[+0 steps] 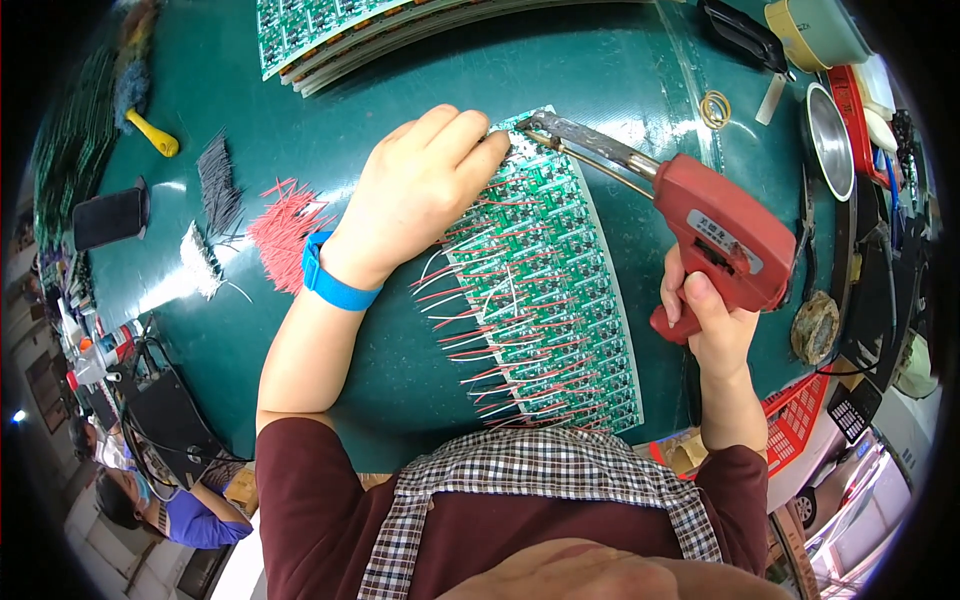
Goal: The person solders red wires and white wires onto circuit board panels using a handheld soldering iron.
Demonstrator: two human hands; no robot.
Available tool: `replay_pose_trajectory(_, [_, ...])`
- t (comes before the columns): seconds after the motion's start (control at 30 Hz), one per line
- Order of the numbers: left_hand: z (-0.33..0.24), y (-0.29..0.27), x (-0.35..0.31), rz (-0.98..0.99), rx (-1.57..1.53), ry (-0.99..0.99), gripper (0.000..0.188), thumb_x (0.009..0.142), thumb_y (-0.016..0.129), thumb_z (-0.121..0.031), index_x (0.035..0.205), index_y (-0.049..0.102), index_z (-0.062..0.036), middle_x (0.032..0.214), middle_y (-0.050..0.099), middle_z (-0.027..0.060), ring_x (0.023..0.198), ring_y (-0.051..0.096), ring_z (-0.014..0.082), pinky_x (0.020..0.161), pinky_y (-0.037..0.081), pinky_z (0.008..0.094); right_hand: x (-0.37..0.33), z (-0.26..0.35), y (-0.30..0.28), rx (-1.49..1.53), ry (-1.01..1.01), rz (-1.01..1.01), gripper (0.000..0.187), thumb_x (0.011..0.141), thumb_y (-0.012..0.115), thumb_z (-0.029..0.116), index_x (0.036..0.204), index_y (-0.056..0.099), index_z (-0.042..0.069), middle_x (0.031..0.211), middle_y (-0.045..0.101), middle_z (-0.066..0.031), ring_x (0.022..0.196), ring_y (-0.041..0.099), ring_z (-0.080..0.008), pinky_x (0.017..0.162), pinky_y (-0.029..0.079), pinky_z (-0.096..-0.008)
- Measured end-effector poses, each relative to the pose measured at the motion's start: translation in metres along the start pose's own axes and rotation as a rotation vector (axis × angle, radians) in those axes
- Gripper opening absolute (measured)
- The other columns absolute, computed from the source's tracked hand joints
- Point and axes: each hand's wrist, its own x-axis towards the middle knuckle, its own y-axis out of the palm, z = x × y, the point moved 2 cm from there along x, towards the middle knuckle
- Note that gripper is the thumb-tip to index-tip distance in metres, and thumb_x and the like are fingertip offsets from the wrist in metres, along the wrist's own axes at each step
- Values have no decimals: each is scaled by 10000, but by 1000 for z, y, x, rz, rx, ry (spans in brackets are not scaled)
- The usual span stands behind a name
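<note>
A green circuit board panel [575, 250] lies on the green tabletop, with rows of red and white wires along its left side. My right hand [715, 315] is wrapped round the handle of a red soldering gun [725, 235]. The gun's long metal tip reaches left to the panel's far end. Close to that tip, my left hand [425, 180] bends over the panel's far left corner, its fingers pressed together. Whatever the left fingers pinch is hidden behind them. Beside my left wrist lies a pile of red wires [285, 235].
Black wires [218, 185] and white wires [200, 260] lie farther left, near a phone [110, 217] and a yellow-handled brush [152, 133]. Stacked circuit boards [330, 40] stand at the far edge. A solder coil [714, 110] and metal bowl [829, 142] sit right. Another person [190, 515] is at lower left.
</note>
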Motion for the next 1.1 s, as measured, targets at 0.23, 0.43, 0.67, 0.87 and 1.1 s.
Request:
replay_pose_trajectory(0.23, [4, 0, 0, 4, -59, -11, 211, 641, 548, -68, 849, 566, -37, 760, 472, 49, 713, 507, 182, 592, 457, 282, -2, -3, 0, 6, 53, -29, 294, 794, 578, 72, 1045, 466, -30, 770, 541, -83, 545, 495, -90, 474, 410, -215])
replay_pose_trajectory(0.43, [4, -1, 1, 22, -40, 0, 211, 640, 547, -70, 848, 565, -39, 762, 467, 46, 718, 505, 179, 598, 457, 279, 0, 1, 0, 5, -9, -25, 385, 807, 564, 112, 1131, 425, -43, 898, 560, -150, 539, 488, -87, 475, 410, -209])
replay_pose_trajectory(0.67, [0, -5, 4, 41, -52, -16, 247, 608, 554, -32, 853, 581, -21, 792, 510, 73, 696, 518, 212, 590, 449, 292, 0, 4, -3, 1, -84, -27, 456, 821, 544, 138, 1197, 364, -46, 1002, 535, -206, 526, 478, -97, 464, 408, -211])
replay_pose_trajectory(0.87, [-1, -5, 5, 52, -33, -15, 250, 612, 554, -39, 860, 583, -21, 789, 510, 73, 694, 519, 210, 586, 448, 293, 1, 5, -4, 16, -108, -37, 450, 821, 544, 140, 1189, 364, -46, 990, 538, -211, 508, 474, -101, 454, 406, -211])
replay_pose_trajectory(1.1, [-5, -6, 5, 63, 38, -5, 268, 616, 555, -47, 881, 574, -20, 800, 519, 72, 699, 526, 208, 588, 453, 295, 0, 11, -5, 25, -131, -96, 476, 809, 572, 185, 1180, 375, -38, 957, 549, -213, 486, 471, -107, 430, 396, -209])
